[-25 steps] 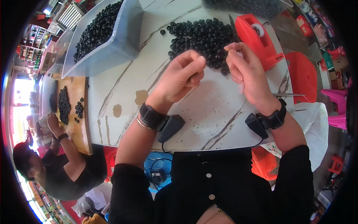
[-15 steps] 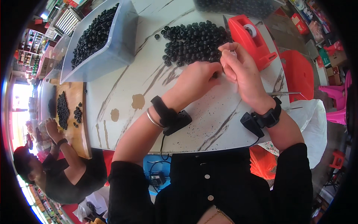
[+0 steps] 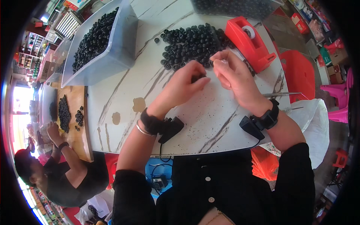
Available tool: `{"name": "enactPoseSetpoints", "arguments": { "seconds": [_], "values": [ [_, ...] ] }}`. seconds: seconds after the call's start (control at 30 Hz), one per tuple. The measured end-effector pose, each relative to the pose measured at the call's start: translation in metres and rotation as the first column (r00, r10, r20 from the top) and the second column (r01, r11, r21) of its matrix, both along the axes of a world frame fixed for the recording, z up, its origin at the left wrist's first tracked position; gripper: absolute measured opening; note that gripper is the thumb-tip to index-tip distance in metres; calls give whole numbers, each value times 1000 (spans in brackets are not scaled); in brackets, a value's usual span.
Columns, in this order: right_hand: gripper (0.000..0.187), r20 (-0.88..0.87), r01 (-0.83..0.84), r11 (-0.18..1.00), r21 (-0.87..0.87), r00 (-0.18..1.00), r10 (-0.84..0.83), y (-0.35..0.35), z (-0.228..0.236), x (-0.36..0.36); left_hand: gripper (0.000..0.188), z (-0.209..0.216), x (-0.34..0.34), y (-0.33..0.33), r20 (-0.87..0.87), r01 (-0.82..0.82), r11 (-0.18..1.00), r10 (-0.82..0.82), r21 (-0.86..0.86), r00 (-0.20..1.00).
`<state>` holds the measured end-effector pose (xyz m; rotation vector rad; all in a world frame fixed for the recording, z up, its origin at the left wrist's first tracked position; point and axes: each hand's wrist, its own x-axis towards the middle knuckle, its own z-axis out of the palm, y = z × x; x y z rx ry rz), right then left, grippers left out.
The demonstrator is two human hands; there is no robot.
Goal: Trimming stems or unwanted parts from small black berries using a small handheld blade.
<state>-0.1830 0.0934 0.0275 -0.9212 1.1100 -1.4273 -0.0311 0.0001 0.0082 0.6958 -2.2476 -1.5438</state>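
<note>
Looking down at the marbled surface (image 3: pixel 221 120), we saw a heap of dark beads (image 3: pixel 187 47) at its far middle, beyond our hands and left of a red tape dispenser (image 3: pixel 249 45). Each bead looked small, round and smooth, several with a visible hole; we judged them light, stiff and hard to crush, though likely to roll or slip from a loose hold. Thumb and forefinger across the sides, hole uncovered, seemed the surest grip. Our left hand (image 3: pixel 183 86) was curled around something dark that we took for beads. Our right hand (image 3: pixel 236 78) was narrow, its fingertips drawn together at the heap's near edge, but we could not tell whether they had closed on the bead beside them or on nothing. More beads filled a clear tub (image 3: pixel 120 56) on the far left. We could read no writing: the dispenser showed no lettering we could make out, and the packages (image 3: pixel 300 24) at the far right were too blurred.
</note>
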Motion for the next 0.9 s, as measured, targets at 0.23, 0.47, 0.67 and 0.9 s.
{"name": "enactPoseSetpoints", "arguments": {
  "seconds": [0.23,0.47,0.67,0.9],
  "values": [
    [24,79,-72,997,28,994,69,2,3,4,15,0,12,2,-389,171,648,210,743,897],
    [26,-25,-112,993,-19,993,112,4,2,6,14,-9,12,3,-474,216,596,317,774,821],
    [27,-265,-142,989,-26,955,130,7,1,9,11,-7,8,5,-447,143,614,376,776,812],
    [27,-438,-141,986,-91,895,88,9,1,11,12,-9,10,5,-466,178,606,359,775,809]
  ]
}}
